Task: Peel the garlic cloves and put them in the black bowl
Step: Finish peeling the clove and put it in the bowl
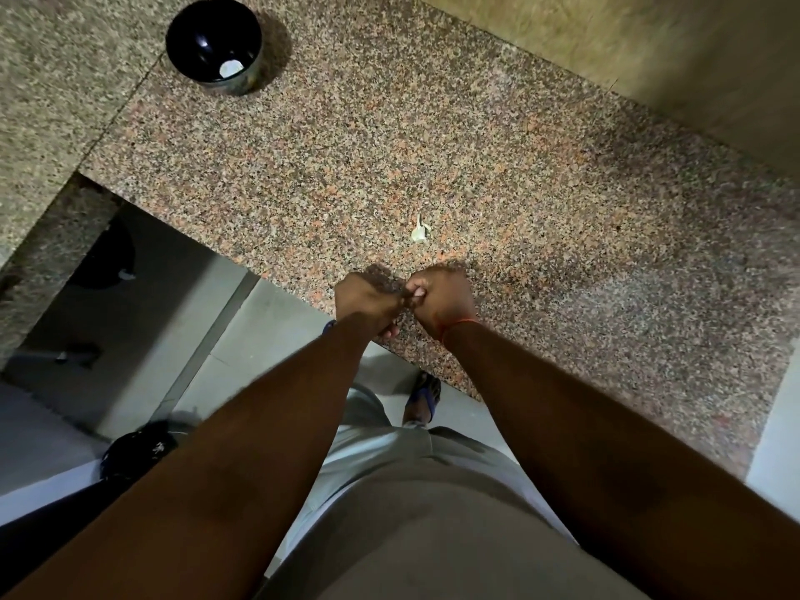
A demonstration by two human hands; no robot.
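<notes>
We see the speckled granite counter [498, 166] filling most of the view; the black bowl [203, 32] stands at its far left, well apart from our hands, with one pale peeled clove [230, 68] inside; our left hand [368, 300] and right hand [441, 298] meet over the near edge, fingers curled, pinching something small between them that we cannot make out; an unpeeled garlic clove [419, 232] lies just beyond them.

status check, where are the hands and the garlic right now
Left hand and right hand curled together at counter edge, pinching something small, likely a clove. One pale piece in black bowl. Garlic scrap on granite counter. Path to bowl unobstructed.
</notes>
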